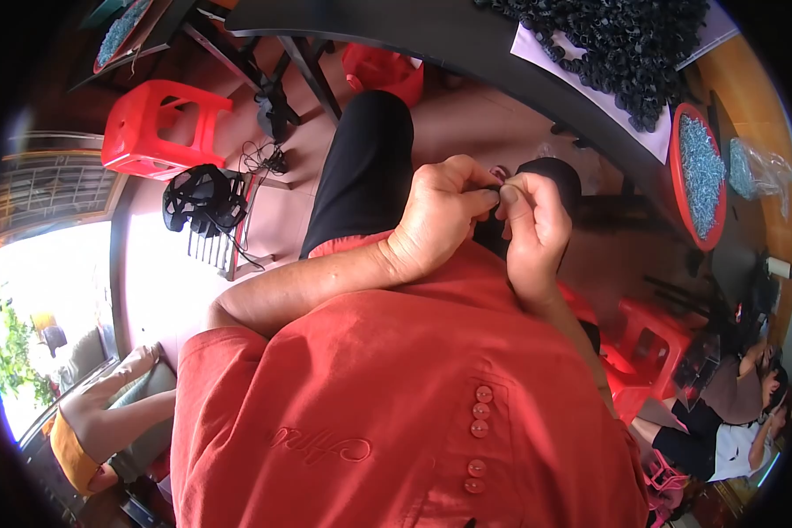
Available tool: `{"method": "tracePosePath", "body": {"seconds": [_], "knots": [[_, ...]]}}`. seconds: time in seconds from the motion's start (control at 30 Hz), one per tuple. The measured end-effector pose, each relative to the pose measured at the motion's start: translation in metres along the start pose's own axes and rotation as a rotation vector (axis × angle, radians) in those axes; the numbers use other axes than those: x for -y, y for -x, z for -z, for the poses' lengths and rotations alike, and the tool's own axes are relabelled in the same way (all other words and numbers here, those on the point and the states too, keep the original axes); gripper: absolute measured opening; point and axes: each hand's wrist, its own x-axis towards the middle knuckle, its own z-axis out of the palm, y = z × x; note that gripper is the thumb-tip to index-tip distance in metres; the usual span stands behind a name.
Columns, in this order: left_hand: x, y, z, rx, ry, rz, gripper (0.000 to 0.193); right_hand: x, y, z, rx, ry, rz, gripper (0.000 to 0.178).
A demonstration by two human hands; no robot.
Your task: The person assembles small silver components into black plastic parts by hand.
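Note:
My left hand (433, 216) and my right hand (537, 227) meet above my lap, fingertips almost touching. Both are closed in a pinch on a small black piece (499, 191), mostly covered by the fingers, so its exact kind does not show. On the dark table ahead to the right lies a heap of small black curled parts (625, 53), spread over a pale sheet (546, 48). Beside the heap, a red oval tray (685, 198) holds many tiny blue-grey pieces (702, 176).
A clear plastic bag (770, 172) lies past the tray. The dark table's edge (466, 55) curves ahead. At left stand a red stool (163, 128) and a black fan-like object (204, 201). Another red stool (647, 348) is at right. Other people sit at both lower sides.

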Motion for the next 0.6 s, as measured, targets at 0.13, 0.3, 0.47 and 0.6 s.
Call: {"method": "tracePosePath", "body": {"seconds": [0.13, 0.3, 0.47, 0.6], "knots": [[-0.001, 0.0017, 0.0023, 0.048, 0.034, 0.067, 0.014, -0.0004, 0.0019, 0.0029, 0.019, -0.067, -0.037, 0.011], [-0.005, 0.0013, 0.0013, 0.069, 0.029, 0.079, 0.015, 0.0043, 0.0004, 0.0073, 0.017, -0.297, -0.24, 0.016], [-0.0037, 0.0017, 0.0015, 0.079, 0.02, 0.087, 0.015, 0.005, 0.0006, 0.0068, 0.018, -0.272, -0.203, 0.017], [-0.003, 0.0015, 0.0008, 0.082, 0.041, 0.079, 0.015, 0.0044, 0.0027, 0.0078, 0.001, -0.264, -0.192, 0.017]]}}
